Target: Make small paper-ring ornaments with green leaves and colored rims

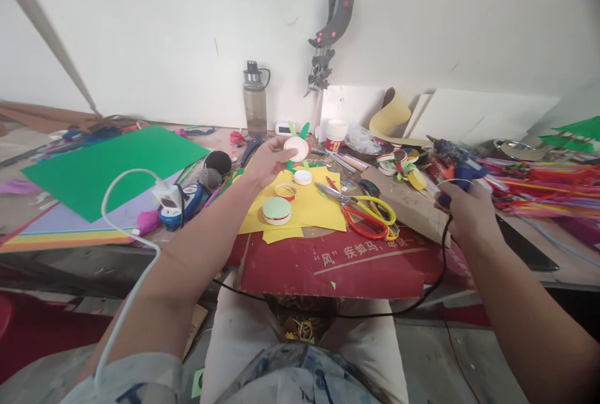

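Observation:
My left hand (269,160) pinches a round white paper disc piece (296,149) with green strips sticking out behind it. Below it, on yellow paper (323,204), lie a small white round piece (302,177), a yellow-and-red paper ring (285,191) and a disc with a pale green top (276,210). At the right, my right hand (473,210) is wrapped round a blue glue gun (471,169) with a black cord, its nozzle toward the back. Between the hands lie scissors with red and yellow handles (370,216).
A red cardboard sheet (328,269) sits at the table's front edge. Green paper (117,169) and a blue power socket (187,204) are at left. A bottle (255,104) and paper cup (335,135) stand behind. Pipe cleaners (548,188) and a phone (525,244) lie right.

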The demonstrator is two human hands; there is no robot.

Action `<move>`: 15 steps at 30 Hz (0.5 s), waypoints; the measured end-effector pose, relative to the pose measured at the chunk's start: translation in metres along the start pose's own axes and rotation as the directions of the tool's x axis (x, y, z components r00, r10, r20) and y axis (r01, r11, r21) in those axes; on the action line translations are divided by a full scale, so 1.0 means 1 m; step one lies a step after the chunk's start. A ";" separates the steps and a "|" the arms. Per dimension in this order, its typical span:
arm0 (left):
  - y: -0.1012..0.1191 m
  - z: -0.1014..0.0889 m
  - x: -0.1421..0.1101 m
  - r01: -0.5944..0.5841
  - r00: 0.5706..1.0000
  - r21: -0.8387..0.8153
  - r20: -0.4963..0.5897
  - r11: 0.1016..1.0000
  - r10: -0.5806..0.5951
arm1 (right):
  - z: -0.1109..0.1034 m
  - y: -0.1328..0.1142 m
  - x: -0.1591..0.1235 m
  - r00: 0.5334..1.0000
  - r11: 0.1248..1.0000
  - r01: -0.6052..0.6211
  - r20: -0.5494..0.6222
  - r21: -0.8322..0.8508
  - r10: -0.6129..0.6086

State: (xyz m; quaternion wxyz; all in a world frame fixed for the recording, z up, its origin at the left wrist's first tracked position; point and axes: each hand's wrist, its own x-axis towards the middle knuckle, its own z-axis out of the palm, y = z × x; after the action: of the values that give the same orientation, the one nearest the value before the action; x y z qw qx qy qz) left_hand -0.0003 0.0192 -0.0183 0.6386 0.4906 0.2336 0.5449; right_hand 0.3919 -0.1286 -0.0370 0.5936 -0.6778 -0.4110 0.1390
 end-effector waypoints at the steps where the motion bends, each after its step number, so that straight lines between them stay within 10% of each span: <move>1: 0.000 -0.001 0.000 0.003 1.000 -0.010 0.025 1.000 -0.003 | 0.008 -0.009 -0.004 0.992 0.982 -0.124 0.002 0.144 0.125; 7: -0.003 -0.008 0.002 -0.043 0.995 0.022 0.092 0.999 0.041 | 0.061 -0.058 -0.038 0.987 0.866 -0.061 0.157 0.497 -0.020; 15: 0.001 -0.009 -0.001 -0.382 0.921 0.242 0.175 0.892 0.347 | 0.105 -0.073 -0.061 0.842 0.902 0.076 0.457 0.425 -0.286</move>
State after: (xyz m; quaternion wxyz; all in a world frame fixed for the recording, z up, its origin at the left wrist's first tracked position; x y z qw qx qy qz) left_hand -0.0092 0.0213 -0.0213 0.4650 0.6423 0.1687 0.5855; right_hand 0.2540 -0.1036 -0.0154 0.5972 -0.4418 -0.5802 0.3338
